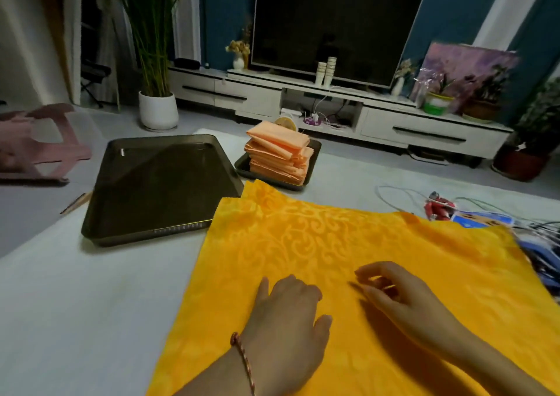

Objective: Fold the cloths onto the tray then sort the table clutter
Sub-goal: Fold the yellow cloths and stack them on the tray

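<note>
While the yellow cloth (348, 259) lies spread flat on the white table (75, 304), both hands sit over its near half. The cloth has a scroll pattern and fills the table from centre out to 5 o'clock; its far-left corner is doubled over at 11 o'clock. The left hand (285, 314) rests on the fabric at 6 o'clock, knuckles up, fingers bent down onto it. I cannot tell if they pinch the cloth or only press it. There is a braided bracelet (242, 356) on that wrist. The right hand (403, 292) is just to its 3 o'clock side, fingers loosely curled and apart, holding nothing, with a shadow under it on the cloth.

The large dark tray (157, 183) is at 10 o'clock, bare inside, its near-right corner just beside the cloth edge. A thin stick (75, 203) lies at the tray's 9 o'clock side. At 12 o'clock, a smaller dark tray (242, 165) carries a stack of folded peach cloths (278, 156). The clutter is at 3 o'clock: thin cables (400, 192), a red item (436, 207) and blue packets (481, 220), partly under the cloth edge.

Room beyond the table: a grey floor, a dark TV (336, 26) on a white low cabinet (424, 123), 2 stacks of paper cups (325, 70), a tall plant in a white pot (158, 110) at 11 o'clock, a purple painting (466, 68) at 2 o'clock and a pink stool (33, 144) at 9 o'clock.
</note>
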Available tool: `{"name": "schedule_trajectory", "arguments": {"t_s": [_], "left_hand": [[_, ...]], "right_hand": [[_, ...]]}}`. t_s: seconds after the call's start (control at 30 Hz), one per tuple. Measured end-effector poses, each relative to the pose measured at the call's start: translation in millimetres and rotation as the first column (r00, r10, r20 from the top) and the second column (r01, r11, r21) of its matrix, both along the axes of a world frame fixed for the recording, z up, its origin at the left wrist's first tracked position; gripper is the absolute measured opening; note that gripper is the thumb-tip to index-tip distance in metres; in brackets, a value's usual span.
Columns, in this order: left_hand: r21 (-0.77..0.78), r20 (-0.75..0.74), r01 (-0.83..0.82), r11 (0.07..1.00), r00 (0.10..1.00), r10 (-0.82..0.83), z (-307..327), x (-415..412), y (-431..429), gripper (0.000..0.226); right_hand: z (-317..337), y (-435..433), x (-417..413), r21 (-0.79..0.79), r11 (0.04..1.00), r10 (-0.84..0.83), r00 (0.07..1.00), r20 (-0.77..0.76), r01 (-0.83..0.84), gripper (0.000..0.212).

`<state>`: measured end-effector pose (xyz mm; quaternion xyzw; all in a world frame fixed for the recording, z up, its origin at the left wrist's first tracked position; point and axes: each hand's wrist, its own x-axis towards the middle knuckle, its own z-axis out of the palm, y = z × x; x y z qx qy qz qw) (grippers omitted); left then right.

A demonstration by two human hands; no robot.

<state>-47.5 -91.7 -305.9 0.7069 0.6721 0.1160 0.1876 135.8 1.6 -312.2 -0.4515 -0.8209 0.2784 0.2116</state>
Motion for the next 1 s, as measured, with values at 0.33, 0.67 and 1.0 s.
{"name": "schedule_trajectory", "arguments": {"t_s": [0.33,0.67,1.0], "left_hand": [[-0.141,-0.212,0.220,0.965,0.946,-0.246,-26,46,-44,0.086],[-0.068,-0.344,0.065,0.996,0.935,-0.084,-28,24,22,0.110],[0.524,-0.227,0.174,0.833,0.972,-0.060,-24,46,-24,0.040]], "right_hand": [[-6,-67,84,0.065,0.996,0.070,0.997,-0.028,-0.068,0.014],[6,-91,89,0.035,0.951,0.305,0.952,0.042,-0.306,0.036],[6,-105,87,-0.127,0.928,0.373,0.853,0.366,-0.351,0.085]]}}
